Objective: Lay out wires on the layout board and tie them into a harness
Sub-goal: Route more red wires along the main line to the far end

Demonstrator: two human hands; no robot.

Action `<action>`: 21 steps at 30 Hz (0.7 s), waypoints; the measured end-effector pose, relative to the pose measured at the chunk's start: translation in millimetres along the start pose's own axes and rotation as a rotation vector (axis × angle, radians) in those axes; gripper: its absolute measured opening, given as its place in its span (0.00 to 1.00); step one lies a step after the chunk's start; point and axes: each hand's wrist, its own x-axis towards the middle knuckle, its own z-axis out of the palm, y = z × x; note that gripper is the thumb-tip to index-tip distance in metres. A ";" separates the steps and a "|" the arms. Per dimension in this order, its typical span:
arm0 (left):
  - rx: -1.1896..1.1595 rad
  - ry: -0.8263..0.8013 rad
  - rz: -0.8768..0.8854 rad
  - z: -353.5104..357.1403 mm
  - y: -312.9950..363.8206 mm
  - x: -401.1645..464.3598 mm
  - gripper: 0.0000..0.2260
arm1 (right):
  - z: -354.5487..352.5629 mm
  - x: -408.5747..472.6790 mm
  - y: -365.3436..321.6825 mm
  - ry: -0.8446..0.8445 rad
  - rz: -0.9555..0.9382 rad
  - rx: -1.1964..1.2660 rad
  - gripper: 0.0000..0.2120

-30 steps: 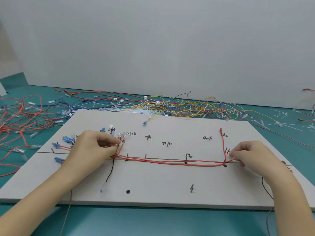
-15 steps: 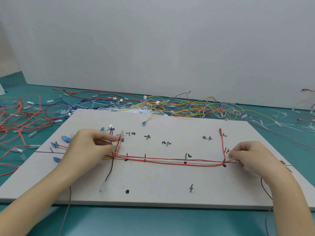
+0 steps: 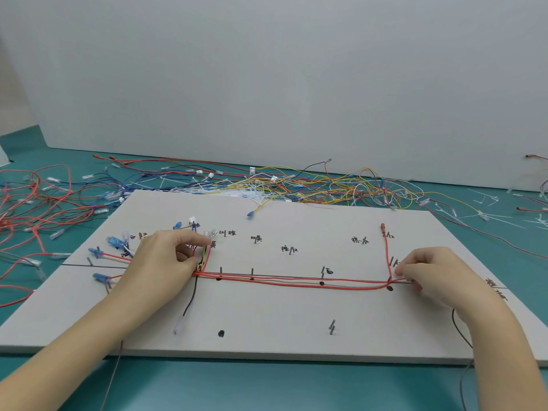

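Note:
A pale grey layout board (image 3: 296, 315) with metal pins and black handwritten labels lies flat on the teal table. Red wires (image 3: 296, 282) run side by side along its middle line. At the left end they bend upward, where my left hand (image 3: 160, 262) pinches them between thumb and forefinger. At the right end my right hand (image 3: 430, 271) pinches the wires beside a corner pin, where one red wire (image 3: 386, 250) turns up to an orange terminal. A black wire (image 3: 189, 304) with a clear connector hangs down from the left bend.
Blue terminals (image 3: 114, 241) fan out on the board's left side. A tangle of red, yellow, blue and white loose wires (image 3: 296, 188) lies behind the board and to its left. White cable ties (image 3: 486, 216) are scattered at the right. A grey wall stands behind.
Both hands stay at the two ends of the red wires. The wires now lie a little straighter and closer to the middle line.

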 end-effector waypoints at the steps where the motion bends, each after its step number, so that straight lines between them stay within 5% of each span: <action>1: 0.006 -0.004 0.003 0.1 -0.5 1.2 0.15 | 0.2 -0.1 -0.1 -0.001 -0.001 0.001 0.07; 21: -0.022 0.052 0.113 6.6 -10.9 22.3 0.16 | -5.0 -6.4 2.2 -0.034 -0.013 0.110 0.07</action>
